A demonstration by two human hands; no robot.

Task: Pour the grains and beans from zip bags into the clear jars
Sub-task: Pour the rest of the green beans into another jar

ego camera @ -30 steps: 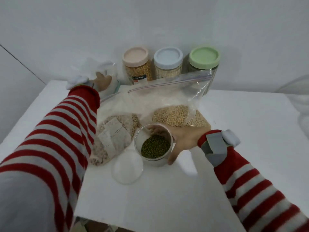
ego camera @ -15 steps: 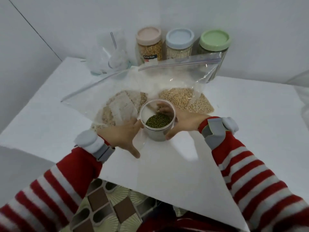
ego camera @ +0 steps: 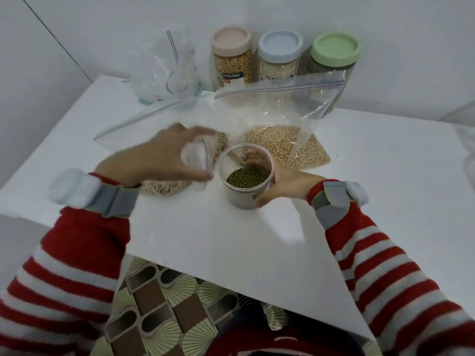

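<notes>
A clear open jar (ego camera: pixel 245 186) with green beans in its bottom stands mid-table. My right hand (ego camera: pixel 277 183) grips its right side, fingers curled round the back. My left hand (ego camera: pixel 159 158) holds a clear round lid (ego camera: pixel 196 158) tilted on edge, just left of the jar's mouth. Behind the jar lie two zip bags: one of pale round beans (ego camera: pixel 285 147) and one of flaky grain (ego camera: pixel 164 187), partly hidden by my left hand.
Three lidded full jars stand at the back wall: pink lid (ego camera: pixel 231 41), blue lid (ego camera: pixel 280 44), green lid (ego camera: pixel 334 48). Crumpled empty zip bags (ego camera: pixel 167 73) sit at the back left. The white table's near edge (ego camera: pixel 231 278) runs diagonally over a patterned floor.
My left hand came back from the empty bags at the rear, picked the clear lid off the table and raised it beside the jar. The right hand kept its hold on the jar.
</notes>
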